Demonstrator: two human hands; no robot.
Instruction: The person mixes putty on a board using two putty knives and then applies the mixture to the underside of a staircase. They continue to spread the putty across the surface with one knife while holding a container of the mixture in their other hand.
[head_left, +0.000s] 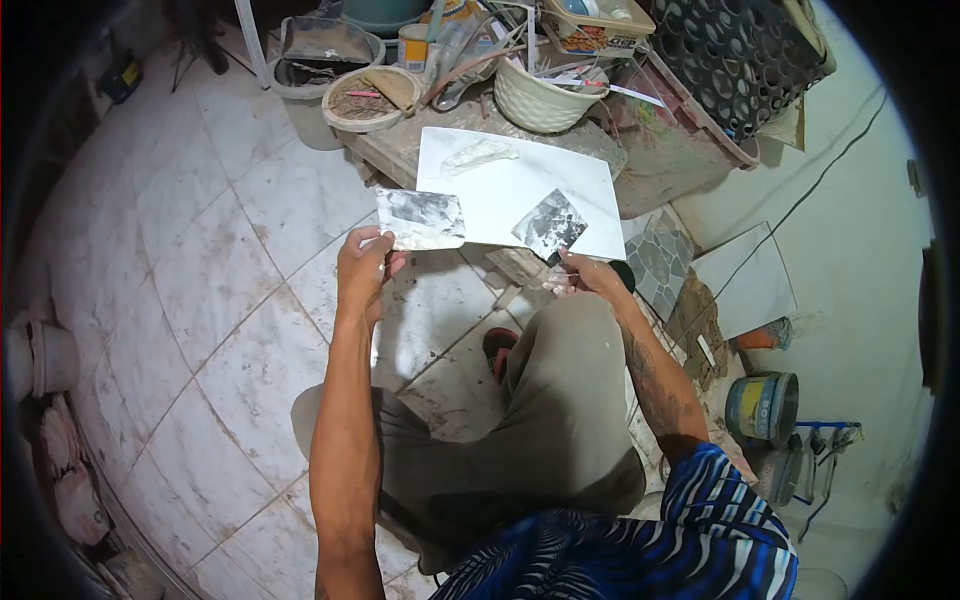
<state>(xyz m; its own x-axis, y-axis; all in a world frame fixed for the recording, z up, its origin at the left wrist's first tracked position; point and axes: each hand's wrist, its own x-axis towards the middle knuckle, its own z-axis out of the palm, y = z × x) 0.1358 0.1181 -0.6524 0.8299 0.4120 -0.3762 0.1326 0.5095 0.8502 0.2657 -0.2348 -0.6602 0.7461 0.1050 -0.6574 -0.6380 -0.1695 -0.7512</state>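
Smeared panel [422,216], corner in left hand [368,262]; smudged square [551,222], corner in right hand [582,273].

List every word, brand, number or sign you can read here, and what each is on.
"BO": bucket at right; the lettering after it is unclear.
Too small or blurred to read: plastic tub at top, small can.
No lettering seen: smeared rectangular plate, smeared square plate, white board.
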